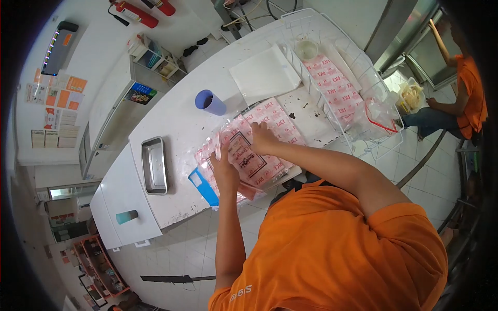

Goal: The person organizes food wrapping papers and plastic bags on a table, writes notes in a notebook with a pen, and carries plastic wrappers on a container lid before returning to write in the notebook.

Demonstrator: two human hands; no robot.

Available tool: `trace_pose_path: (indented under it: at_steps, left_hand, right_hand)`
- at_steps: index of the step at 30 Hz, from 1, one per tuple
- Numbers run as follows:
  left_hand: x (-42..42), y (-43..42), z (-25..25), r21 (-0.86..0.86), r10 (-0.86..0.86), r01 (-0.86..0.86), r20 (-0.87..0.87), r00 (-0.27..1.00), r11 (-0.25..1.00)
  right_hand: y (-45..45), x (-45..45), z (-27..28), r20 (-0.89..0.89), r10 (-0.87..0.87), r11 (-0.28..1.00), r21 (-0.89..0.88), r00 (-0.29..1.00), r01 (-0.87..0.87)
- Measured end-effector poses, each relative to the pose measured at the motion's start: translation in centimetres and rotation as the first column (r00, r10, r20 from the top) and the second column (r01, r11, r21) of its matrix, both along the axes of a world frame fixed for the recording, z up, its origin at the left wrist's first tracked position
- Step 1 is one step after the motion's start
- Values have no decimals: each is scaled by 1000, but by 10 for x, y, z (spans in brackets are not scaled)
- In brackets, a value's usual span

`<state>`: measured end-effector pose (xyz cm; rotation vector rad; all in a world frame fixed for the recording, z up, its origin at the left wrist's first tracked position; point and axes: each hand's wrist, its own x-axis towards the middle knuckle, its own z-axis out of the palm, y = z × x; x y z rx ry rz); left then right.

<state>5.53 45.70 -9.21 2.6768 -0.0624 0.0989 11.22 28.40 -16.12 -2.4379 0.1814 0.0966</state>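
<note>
A clear plastic bag [207, 147] lies over pink-and-white printed sheets [277, 116] at the table's near edge. A black-framed print [248, 156] shows in its middle, and a blue strip [203, 186] runs along its left end. My left hand [224, 167] is closed on the bag's left part, its fingertips partly lost in the plastic's shine. My right hand [263, 139] rests on the upper middle of the bag with bent fingers drawn together, gripping at its surface. Exactly what is between those fingertips is hard to see.
A blue cup [210, 102] stands behind the bag, and a metal tray [154, 166] lies to the left. White sheets [264, 75] are at the back. A white wire basket [358, 67] holds more printed sheets on the right. A green cup [126, 216] lies far left. Another person [469, 93] sits at right.
</note>
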Motion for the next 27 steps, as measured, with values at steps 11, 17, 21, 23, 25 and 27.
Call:
trace_pose_path:
  at_steps: [11,17,21,23,25,27]
  left_hand:
    - [0,-9,53,-383,28,-128,-257,966,915]
    - [-4,5,30,-135,-8,1,-54,999,991]
    - [-5,19,-3,3,-61,62,-56,997,998]
    - [-4,16,-5,-2,20,-20,-60,998,1000]
    - [-3,17,-2,-16,29,-29,-13,999,999]
    - [-2,19,4,-42,16,-16,0,1000,999]
  right_hand:
    - [12,-15,60,-369,646,327,925,668,195]
    - [-49,-14,8,-64,-24,998,-52,998,21]
    - [-83,-5,10,-261,-304,946,-196,916,258]
    - [-96,10,7,-361,-296,951,-199,884,237]
    - [-105,23,-3,-415,-248,968,-139,876,208]
    - [-111,30,-15,-414,-160,986,-24,896,165]
